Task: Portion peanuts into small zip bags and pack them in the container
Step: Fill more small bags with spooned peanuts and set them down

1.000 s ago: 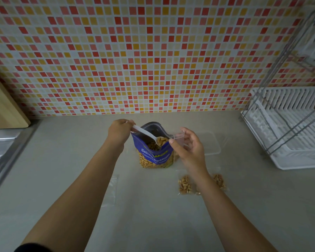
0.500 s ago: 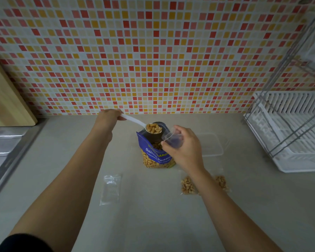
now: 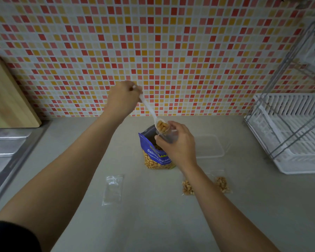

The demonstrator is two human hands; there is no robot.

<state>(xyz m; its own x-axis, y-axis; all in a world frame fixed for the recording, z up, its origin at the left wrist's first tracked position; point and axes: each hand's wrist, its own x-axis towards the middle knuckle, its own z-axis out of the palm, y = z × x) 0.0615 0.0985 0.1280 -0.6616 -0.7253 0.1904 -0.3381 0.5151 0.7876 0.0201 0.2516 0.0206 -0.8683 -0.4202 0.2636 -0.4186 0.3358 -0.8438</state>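
Observation:
A blue bag of salted peanuts (image 3: 157, 157) stands open on the grey counter. My left hand (image 3: 124, 100) is raised above it and grips a white plastic spoon (image 3: 149, 108) tilted steeply down, its bowl full of peanuts. The bowl sits at the mouth of a small clear zip bag (image 3: 168, 136), which my right hand (image 3: 176, 144) holds open over the peanut bag. Two filled zip bags (image 3: 187, 187) (image 3: 222, 184) lie on the counter on either side of my right forearm. An empty zip bag (image 3: 113, 189) lies flat to the left. A clear plastic container (image 3: 210, 145) sits just right of my right hand.
A white dish rack (image 3: 291, 135) with a metal frame stands at the right. A wooden cutting board (image 3: 9, 99) leans against the tiled wall at the left, above a steel sink edge (image 3: 5, 148).
My left hand lifted the loaded spoon out of the peanut bag, rose higher and tipped its bowl down into the mouth of the small zip bag. My right hand kept holding that bag.

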